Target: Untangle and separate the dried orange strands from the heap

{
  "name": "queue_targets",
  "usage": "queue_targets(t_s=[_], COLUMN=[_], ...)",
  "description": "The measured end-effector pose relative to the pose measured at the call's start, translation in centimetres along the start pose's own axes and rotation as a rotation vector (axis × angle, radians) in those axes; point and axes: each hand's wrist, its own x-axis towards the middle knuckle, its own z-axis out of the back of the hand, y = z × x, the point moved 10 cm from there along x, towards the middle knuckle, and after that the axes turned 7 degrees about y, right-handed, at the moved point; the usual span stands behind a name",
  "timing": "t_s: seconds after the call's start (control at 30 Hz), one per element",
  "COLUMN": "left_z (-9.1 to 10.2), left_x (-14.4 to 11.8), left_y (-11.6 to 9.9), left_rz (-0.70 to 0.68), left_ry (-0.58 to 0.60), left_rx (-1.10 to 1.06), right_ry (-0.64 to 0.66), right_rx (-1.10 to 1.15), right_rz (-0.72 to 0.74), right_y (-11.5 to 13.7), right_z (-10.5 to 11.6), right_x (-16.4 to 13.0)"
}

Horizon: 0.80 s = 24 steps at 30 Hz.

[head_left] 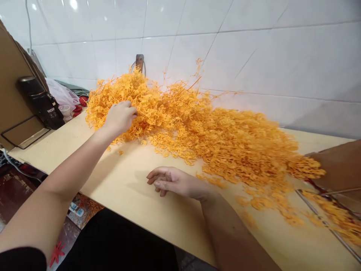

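One "VACUUM" label (51, 110), black device (39, 101)

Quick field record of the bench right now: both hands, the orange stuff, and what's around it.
left hand: reaching into orange sprig pile, fingers curled on sprigs
right hand: resting on table, fingers loosely curled, holding nothing
pile: spread along white tiled wall
far left: black device, cardboard
right edge: wire frame

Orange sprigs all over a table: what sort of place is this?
Probably a small craft or assembly workshop. A big heap of orange sprigs lies on a plain board table against a white tiled wall, and the left hand grasps into the heap while the right hand rests on the table.
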Motion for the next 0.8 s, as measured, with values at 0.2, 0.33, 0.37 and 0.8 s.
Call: queue_targets(t_s=[0.2,0.33,0.37,0.8], left_z=[5.9,5.2,4.3,0.6], left_x=[-7.6,-10.5,-10.7,-7.9], left_y=[-0.5,-2.2,-2.4,-0.7], left_rz=[-0.186,-0.272,-0.283,-0.124], left_ry=[-0.278,-0.217,-0.176,-0.137], left_rx=[-0.291,-0.344,-0.347,-0.182], right_ry=[-0.016,-0.037,-0.048,-0.291], right_rx=[-0.027,-0.024,-0.019,0.061], right_rz=[-0.009,-0.007,-0.008,-0.012], right_y=[0.0,0.0,-0.1,-0.1], right_z=[0.3,0.6,0.7,2.9], right_x=[0.3,0.3,0.2,0.0])
